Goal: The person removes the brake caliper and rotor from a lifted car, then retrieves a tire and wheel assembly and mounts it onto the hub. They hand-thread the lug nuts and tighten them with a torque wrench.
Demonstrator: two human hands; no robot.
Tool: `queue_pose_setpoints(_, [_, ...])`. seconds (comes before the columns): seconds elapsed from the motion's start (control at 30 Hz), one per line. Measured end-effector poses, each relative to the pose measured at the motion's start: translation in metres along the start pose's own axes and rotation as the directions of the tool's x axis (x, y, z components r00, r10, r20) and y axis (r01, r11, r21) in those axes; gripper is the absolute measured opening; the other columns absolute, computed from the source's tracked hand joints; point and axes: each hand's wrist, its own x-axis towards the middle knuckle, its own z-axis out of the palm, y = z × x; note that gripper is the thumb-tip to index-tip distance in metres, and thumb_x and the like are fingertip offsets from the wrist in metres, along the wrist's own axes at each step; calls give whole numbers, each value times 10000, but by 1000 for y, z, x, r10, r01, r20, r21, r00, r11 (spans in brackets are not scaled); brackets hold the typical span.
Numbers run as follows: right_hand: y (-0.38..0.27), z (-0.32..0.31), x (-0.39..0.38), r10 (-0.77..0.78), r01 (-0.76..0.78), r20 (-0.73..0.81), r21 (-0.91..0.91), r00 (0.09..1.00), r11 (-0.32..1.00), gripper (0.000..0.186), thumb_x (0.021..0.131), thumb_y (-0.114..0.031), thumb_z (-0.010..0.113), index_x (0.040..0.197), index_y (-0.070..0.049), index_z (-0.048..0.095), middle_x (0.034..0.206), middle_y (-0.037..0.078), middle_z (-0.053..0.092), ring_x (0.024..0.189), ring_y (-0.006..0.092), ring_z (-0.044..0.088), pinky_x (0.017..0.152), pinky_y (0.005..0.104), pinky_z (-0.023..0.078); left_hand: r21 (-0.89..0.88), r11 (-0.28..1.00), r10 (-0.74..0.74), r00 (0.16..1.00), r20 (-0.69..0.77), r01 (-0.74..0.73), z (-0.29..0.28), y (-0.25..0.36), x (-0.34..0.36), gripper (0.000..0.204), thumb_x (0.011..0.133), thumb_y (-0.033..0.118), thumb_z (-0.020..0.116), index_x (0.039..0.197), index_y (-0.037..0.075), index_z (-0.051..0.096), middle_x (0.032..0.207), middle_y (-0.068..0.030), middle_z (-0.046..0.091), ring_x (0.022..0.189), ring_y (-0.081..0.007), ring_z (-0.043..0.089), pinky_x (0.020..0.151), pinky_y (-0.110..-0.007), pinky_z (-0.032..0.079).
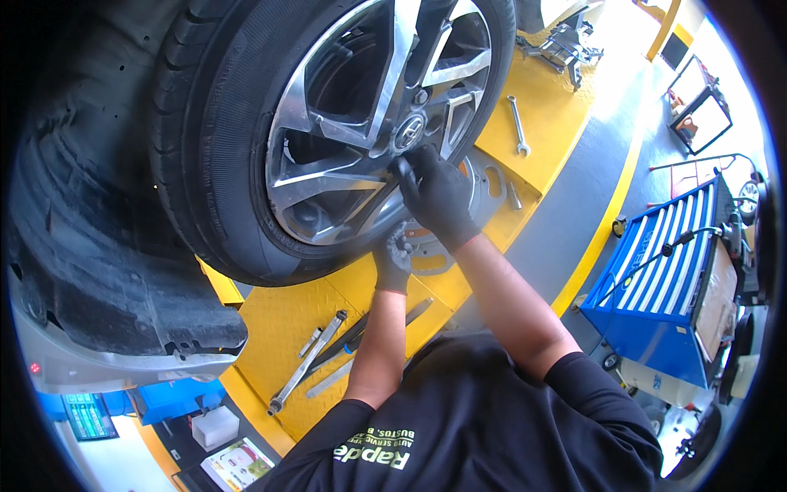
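Note:
A car wheel (pixel 324 176) with a black tyre (pixel 225 176) and silver-and-black alloy spokes fills the upper middle. My right hand (pixel 434 197), in a black glove, is at the hub just below the round centre cap (pixel 409 131). Its fingers are closed against the wheel, hiding whatever they pinch. Lower down, by the bottom of the tyre, my left hand (pixel 393 256) is gloved too, its fingers curled in. What lies in that hand is too small to make out. One bolt head (pixel 421 96) shows above the cap.
On the yellow platform (pixel 279 320) lie a long wrench bar (pixel 310 361), dark flat bars and a small socket piece (pixel 515 197). A combination spanner (pixel 518 127) rests farther right. A blue tool cabinet (pixel 648 262) stands at right; the wheel-arch liner (pixel 106 238) hangs at left.

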Motion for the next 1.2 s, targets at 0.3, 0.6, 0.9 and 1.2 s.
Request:
queue_pose_setpoints(0.3, [-4, 4, -2, 55, -46, 84, -109, 995, 993, 222, 965, -287, 667, 1089, -103, 685, 865, 151, 751, 816, 372, 742, 725, 494, 555, -37, 999, -12, 1000, -15, 12, 5, 2, -5, 313, 890, 57, 780, 1170, 164, 689, 941, 80, 667, 689, -34, 531, 556, -206, 364])
queue_pose_setpoints(0.6, [2, -2, 8, 84, -66, 205, -92, 975, 994, 246, 977, -300, 638, 1082, -91, 715, 905, 199, 738, 839, 418, 725, 723, 517, 545, -44, 998, 40, 998, -49, -42, 15, 3, -13, 212, 883, 66, 791, 1053, 164, 712, 879, 65, 656, 662, -40, 522, 546, -214, 368])
queue_pose_setpoints(0.9, [8, -2, 4, 19, 16, 225, -150, 974, 989, 281, 1050, -306, 551, 1104, -72, 697, 852, 187, 739, 794, 376, 729, 709, 470, 561, -79, 994, 63, 994, -84, -69, 20, -2, -16, 255, 879, 54, 789, 1077, 172, 681, 810, 74, 601, 606, -48, 493, 513, -210, 356])
queue_pose_setpoints(1.2, [111, -50, -27, 230, -773, 884, 199, 407, 602, 467, 1091, -459, 544, 972, -35, 696, 729, 68, 675, 618, 168, 650, 578, 326, 481, 121, 981, 171, 965, -200, -149, 41, -17, -39, 151, 952, 271, 748, 947, 143, 669, 681, 53, 536, 505, -70, 457, 459, -227, 337])
